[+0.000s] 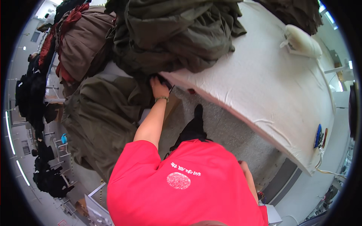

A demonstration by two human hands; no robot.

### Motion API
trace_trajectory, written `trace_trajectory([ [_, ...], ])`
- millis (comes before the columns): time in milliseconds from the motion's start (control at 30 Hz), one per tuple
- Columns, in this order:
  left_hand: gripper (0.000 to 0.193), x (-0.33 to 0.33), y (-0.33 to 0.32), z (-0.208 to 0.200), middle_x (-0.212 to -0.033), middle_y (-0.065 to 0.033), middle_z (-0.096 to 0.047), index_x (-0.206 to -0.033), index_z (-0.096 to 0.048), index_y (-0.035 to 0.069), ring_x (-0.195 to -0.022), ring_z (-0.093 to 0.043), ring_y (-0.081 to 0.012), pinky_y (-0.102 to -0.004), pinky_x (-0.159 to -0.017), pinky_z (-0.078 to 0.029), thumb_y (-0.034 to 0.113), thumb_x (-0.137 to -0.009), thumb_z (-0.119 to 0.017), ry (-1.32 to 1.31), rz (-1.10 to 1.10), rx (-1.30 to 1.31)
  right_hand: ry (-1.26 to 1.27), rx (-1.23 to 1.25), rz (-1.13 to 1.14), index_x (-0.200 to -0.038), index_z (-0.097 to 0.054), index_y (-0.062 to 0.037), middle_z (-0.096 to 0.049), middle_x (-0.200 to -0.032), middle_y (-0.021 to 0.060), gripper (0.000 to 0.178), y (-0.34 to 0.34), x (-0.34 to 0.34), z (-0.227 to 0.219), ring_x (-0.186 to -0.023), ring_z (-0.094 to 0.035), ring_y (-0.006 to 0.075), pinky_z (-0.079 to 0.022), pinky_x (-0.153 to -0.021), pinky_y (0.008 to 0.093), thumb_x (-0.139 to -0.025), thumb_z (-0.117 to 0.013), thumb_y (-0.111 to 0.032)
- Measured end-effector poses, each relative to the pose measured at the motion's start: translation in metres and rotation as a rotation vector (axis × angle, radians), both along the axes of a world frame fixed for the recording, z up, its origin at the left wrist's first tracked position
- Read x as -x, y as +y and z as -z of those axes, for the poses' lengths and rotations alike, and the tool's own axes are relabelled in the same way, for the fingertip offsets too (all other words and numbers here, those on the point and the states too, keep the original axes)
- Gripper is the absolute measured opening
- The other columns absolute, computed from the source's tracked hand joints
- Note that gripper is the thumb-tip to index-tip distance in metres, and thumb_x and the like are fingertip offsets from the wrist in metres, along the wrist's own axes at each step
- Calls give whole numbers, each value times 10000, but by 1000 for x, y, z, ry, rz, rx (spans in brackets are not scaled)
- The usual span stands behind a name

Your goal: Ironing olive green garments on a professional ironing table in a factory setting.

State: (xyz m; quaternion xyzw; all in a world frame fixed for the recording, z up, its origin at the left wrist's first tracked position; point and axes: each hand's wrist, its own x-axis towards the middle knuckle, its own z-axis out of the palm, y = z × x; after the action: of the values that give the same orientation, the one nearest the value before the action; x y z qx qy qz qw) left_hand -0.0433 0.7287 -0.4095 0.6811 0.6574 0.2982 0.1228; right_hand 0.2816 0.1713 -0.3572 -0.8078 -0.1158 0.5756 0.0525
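Workshop floor in grey, white padded table [264,75] as landmark. Far left of table: dark garments on racks [32,94], brown and red bundle [81,41]. Left of table edge: olive garment pile [102,116]; left hand [160,89] at table's near corner, seemingly clutching olive cloth [173,37] heaped there. Right hand [245,167] below table, grip indiscernible. Cream iron [303,42] on table's far right.

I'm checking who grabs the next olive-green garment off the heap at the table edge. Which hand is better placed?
Left. The left hand is stretched out and already at the olive-green garment heap by the white padded table. The right arm hangs low beside the red shirt, hand unseen.
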Motion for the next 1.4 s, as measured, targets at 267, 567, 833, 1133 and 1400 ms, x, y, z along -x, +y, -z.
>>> trace_trajectory([
  [267, 759, -22, 22, 39, -1428, -382, -416, -1394, -479, -71, -1315, -439, -526, -519, -1150, -365, 375, -824, -709, 98, -288, 19, -141, -330, -251, -1192, -679, -18, -763, -897, 147, 362, 218, -34, -157, -793, -743, 255, -571, -732, 378, -957, -675, -292],
  [567, 761, -32, 45, 25, -1388, -354, -454, -1404, -466, -44, -1284, -475, -507, -499, -1106, -411, 381, -821, -707, 3, -340, -114, -410, -1325, -641, -1322, -599, -102, -720, -1003, 100, 417, 473, 0, -262, -903, -704, 290, -562, -776, 410, -917, -690, -143],
  [833, 773, -43, 37, -39, -1411, -332, -441, -1424, -449, -14, -1305, -465, -486, -486, -1102, -419, 375, -815, -723, -142, -368, 155, -996, -1812, -802, -1274, -636, -85, -640, -1282, 118, 467, 630, 36, -337, -1160, -612, 346, -524, -962, 442, -813, -711, -79],
  [1133, 837, -28, 22, 19, -1521, -298, -365, -1478, -384, -17, -1388, -404, -465, -466, -1155, -385, 362, -815, -727, -110, -341, 172, -378, -1756, -159, -1146, -673, -42, -666, -1039, 40, 209, 605, -41, -359, -935, -592, 117, -487, -869, 279, -965, -570, -18],
  [1400, 643, -43, -43, -23, -1433, -252, -472, -1390, -468, -39, -1355, -445, -411, -465, -1146, -374, 166, -830, -708, -72, -351, -84, -393, -1965, 670, -1273, -614, 71, -680, -1220, 171, 442, 330, -406, -378, -1046, -673, 236, -566, -977, 365, -858, -723, -33],
])
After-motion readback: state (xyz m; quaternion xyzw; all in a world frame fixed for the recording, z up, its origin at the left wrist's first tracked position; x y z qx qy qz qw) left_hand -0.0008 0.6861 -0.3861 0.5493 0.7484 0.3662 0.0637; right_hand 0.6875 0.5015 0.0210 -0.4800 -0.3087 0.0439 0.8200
